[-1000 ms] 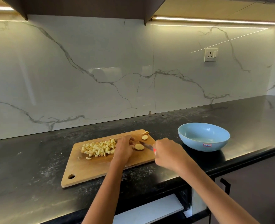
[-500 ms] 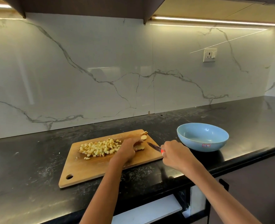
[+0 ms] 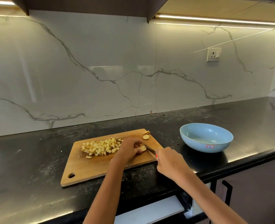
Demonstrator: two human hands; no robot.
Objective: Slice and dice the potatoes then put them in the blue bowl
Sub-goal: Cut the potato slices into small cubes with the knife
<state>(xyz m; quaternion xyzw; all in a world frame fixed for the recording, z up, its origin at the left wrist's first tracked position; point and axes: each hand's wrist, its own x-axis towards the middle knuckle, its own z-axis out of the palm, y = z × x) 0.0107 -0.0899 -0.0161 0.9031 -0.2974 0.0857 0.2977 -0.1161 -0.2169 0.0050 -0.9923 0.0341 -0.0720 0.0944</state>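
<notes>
- Grip: left hand (image 3: 130, 148) curled over a potato piece (image 3: 142, 148), pinning it to the cutting board (image 3: 101, 165); right hand (image 3: 169, 160) clenched round the knife (image 3: 149, 149) handle (red end just showing), blade laid against the piece.
- Location: diced potato (image 3: 101, 147) heaped on the board's far half; two loose slices (image 3: 146, 136) near its far right corner; blue bowl (image 3: 206, 137) empty on the counter (image 3: 36, 159), right of the board, apart from it.
- Handling (judged): piece is small, firm, light, likely slick on its cut faces. Hold it flat side down, fingertips tucked back from the blade.
- Risk: a short piece puts the fingers near the edge.
</notes>
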